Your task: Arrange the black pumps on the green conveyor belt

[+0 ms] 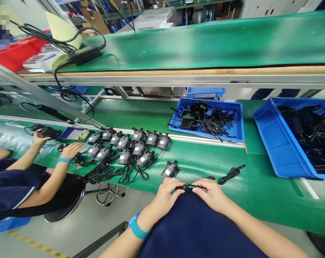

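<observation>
Twelve black pump-like units (124, 143) are grouped at center-left on the desk (205, 154), and one more (170, 170) is set apart. Two black connectors (191, 186) are held, one in the left hand (165, 197) and one in the right hand (212, 195). One coiled cable (231, 174) is seen right of center. Two large blue bins (285, 150) of uncounted black parts (320, 134) and one smaller blue bin (206, 91) are seen at right and upper center.

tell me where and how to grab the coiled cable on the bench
Probably best pinched from above across its gathered middle: the coiled cable lies low on the green bench, its loops bunched there while one end sticks out.
</observation>
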The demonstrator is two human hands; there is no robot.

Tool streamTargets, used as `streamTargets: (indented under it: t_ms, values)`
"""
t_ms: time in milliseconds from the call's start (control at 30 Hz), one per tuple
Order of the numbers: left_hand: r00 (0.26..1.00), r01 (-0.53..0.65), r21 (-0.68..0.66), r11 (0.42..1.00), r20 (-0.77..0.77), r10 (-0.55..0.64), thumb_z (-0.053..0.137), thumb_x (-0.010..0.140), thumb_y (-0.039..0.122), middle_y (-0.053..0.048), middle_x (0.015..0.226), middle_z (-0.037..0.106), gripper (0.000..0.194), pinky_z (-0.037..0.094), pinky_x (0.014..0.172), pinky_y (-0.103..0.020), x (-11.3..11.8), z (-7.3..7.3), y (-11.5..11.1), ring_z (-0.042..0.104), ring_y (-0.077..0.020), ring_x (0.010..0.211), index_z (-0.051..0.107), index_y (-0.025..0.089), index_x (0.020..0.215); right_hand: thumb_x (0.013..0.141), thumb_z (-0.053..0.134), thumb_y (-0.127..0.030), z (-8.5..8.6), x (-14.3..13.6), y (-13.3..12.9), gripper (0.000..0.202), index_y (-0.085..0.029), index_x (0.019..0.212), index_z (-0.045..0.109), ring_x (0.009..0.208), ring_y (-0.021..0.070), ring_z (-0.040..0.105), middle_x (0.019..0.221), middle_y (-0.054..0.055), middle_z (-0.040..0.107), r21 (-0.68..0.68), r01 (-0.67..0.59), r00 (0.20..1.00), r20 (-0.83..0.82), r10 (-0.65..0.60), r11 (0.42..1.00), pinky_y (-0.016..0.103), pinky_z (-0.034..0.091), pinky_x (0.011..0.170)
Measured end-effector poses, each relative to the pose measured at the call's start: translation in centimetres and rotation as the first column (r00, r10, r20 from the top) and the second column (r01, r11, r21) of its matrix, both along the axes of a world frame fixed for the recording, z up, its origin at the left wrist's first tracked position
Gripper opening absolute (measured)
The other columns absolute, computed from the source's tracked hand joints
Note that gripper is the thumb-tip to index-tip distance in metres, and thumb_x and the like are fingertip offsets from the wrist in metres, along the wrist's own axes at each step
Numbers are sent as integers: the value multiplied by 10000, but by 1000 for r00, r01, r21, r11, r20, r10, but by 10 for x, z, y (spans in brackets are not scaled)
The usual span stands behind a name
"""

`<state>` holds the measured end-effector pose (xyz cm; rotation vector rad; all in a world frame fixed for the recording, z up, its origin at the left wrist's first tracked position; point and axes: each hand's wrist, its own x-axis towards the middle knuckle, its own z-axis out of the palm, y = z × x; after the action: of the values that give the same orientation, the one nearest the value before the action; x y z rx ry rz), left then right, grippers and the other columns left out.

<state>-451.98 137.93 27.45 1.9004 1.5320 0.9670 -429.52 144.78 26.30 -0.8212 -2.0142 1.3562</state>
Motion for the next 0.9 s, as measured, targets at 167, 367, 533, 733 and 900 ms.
streamTargets:
  t_ms: [167,367,533,733,900]
  values:
    - [977,96,101,990,-198,-75,568,987,293,-45,943,732,200,486,838,-352,-4,-2,4,670,-160,856,701,228,1121,1013,556,-407,-5,2,-1,282,-206,1012,753,703,167,624,797,38,704,89,16,999,26,-19,996,296,492,690]
    - [913,198,137,971,-386,-132,510,1001,218,-38,864,690,245,475,785,-346,-3,1,9,642,-160,800,685,210,1173,1033,504,-402,-12,5,-5,325,-196,1021,755,681,181,605,752,45,651,247,-7,985,168,-36,969,305,471,657]
    - [941,220,57,974,-277,-197,520,997,239,-55,956,725,226,520,812,-351,-2,1,11,665,-173,865,690,204,1141,1044,488,-391,-13,5,-6,315,-200,1039,739,692,174,618,778,45,677,245,-8,990,138,-27,969,293,472,660]
    - [942,265,23,964,-222,-253,495,1002,224,-79,959,728,223,547,812,-361,5,2,10,674,-191,890,679,179,1121,1049,484,-366,-18,9,-6,293,-191,1039,718,715,179,640,813,55,711,349,-23,996,87,-8,937,307,492,686]
    - [945,266,87,960,-223,-241,480,1002,211,-61,889,711,212,551,763,-330,8,5,12,666,-180,811,678,180,1068,1066,408,-367,-17,2,-10,348,-185,1037,704,746,190,641,827,61,704,342,-4,991,129,-43,940,315,506,716]
